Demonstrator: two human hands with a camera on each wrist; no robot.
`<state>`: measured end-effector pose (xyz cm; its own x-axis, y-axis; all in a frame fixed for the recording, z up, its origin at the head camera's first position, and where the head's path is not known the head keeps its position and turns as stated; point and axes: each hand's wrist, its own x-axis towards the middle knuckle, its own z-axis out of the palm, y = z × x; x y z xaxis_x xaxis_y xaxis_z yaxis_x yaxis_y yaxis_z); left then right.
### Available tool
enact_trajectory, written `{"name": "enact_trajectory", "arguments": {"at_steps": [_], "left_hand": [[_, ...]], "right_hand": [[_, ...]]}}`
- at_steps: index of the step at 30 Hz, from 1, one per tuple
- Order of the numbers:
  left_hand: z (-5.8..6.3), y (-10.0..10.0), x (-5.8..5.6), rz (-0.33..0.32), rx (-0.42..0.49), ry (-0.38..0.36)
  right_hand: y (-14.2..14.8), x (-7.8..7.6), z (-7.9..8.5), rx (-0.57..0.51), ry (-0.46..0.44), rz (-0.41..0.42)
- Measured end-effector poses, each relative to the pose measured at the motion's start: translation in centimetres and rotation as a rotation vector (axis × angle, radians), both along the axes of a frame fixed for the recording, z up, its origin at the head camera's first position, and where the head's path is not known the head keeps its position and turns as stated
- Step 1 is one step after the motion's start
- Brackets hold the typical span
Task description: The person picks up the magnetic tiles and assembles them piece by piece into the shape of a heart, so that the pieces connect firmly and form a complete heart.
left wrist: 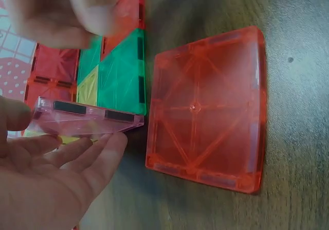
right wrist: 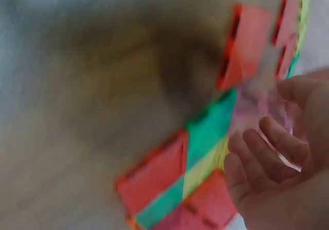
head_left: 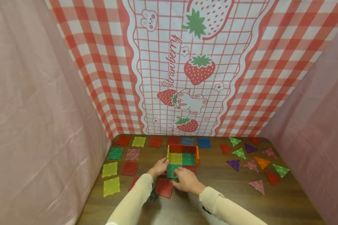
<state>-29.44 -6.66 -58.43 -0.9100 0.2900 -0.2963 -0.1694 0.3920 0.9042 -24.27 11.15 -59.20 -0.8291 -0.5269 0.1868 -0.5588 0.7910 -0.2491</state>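
A low structure of translucent magnetic tiles stands mid-table. Its floor includes a yellow tile [head_left: 175, 158] and a green tile [head_left: 173, 172], with a red back wall [head_left: 183, 148] and an orange right wall [head_left: 197, 155]. At the front left side, my left hand [head_left: 160, 166] pinches an upright pink tile [left wrist: 87, 121] between thumb and fingers, along the floor's edge. Over the front of the floor hovers my right hand [head_left: 187, 180], fingers loosely bent; no tile shows in its grasp. Nearer me, a red square tile [left wrist: 205, 109] lies flat, apart from the structure.
Loose square tiles lie at left, among them a yellow square [head_left: 111, 186] and a dark red square [head_left: 130, 168]. A blue square [head_left: 204, 142] lies at the back. Several triangles, including a purple triangle [head_left: 233, 165], spread over the right. A checked cloth [head_left: 110, 62] hangs behind.
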Motion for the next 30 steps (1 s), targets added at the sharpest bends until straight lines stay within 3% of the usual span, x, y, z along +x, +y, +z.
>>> {"name": "enact_trajectory", "arguments": {"at_steps": [5,9,12,18,26,30], "left_hand": [[-0.4,-0.3,-0.3,-0.011,0.013,0.015],[-1.1,-0.5,-0.5,-0.034,0.009,0.058],[-0.9,-0.4,-0.4,-0.028,0.022,0.046],[-0.2,0.0,0.1,0.001,0.025,0.025],[-0.5,0.1,0.1,0.019,0.044,0.012],[-1.0,-0.1,0.0,0.002,0.039,0.048]], "right_hand": [[-2.2,1.5,-1.7,0.023,0.008,0.064],[-3.0,2.3,-2.7,0.037,0.017,0.063],[-3.2,2.6,-3.1,0.063,0.005,0.05],[-3.3,2.5,-3.3,0.103,-0.005,0.042],[-3.5,2.4,-3.1,0.051,-0.055,0.075],[-3.6,2.3,-2.8,0.016,-0.123,0.059]]}}
